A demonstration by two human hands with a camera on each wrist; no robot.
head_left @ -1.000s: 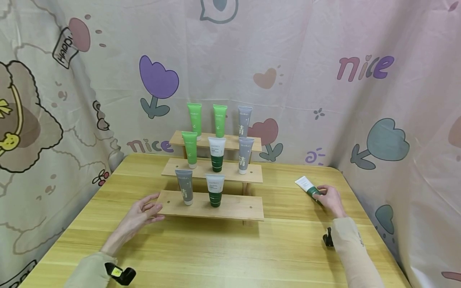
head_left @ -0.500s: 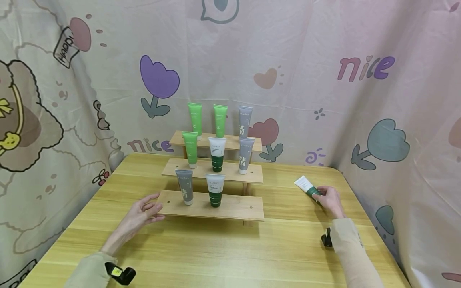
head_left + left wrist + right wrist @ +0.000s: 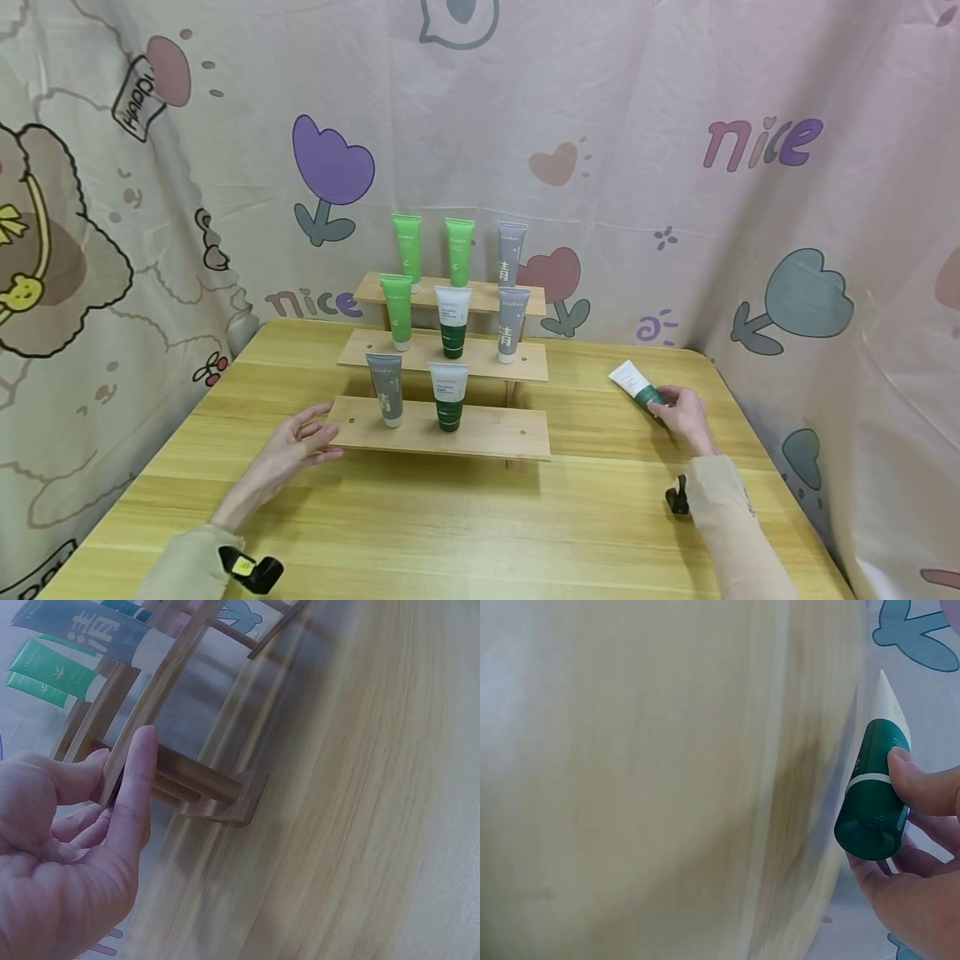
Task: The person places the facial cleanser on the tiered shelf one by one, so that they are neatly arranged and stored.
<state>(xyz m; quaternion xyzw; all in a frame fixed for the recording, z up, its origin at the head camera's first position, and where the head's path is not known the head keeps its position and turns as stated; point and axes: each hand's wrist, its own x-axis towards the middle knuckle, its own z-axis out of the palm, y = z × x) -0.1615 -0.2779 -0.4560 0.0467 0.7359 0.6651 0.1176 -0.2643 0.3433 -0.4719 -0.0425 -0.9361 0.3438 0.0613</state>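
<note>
My right hand (image 3: pixel 684 417) grips a white-and-green squeeze tube (image 3: pixel 636 383) by its green cap end, right of the stand. In the right wrist view the thumb lies on the tube's (image 3: pixel 877 780) green side, with fingers beneath. My left hand (image 3: pixel 296 442) holds the left end of the lowest board of a three-step wooden display stand (image 3: pixel 480 437). In the left wrist view the board's end (image 3: pixel 124 761) sits between thumb and fingers. On that board stand a grey tube (image 3: pixel 386 387) and a white-and-green tube (image 3: pixel 448 396), both upright on their caps.
The middle step carries a green tube (image 3: pixel 397 308), a white-and-green tube (image 3: pixel 452 321) and a grey-blue tube (image 3: pixel 512 325). Two green tubes (image 3: pixel 458 250) and a grey-blue tube (image 3: pixel 510 250) stand on the top step. A printed curtain (image 3: pixel 630 75) hangs behind the wooden table (image 3: pixel 600 533).
The tube in my right hand has shifted slightly left, its white end rising a little in the head view. My left hand and the stand stay where they were.
</note>
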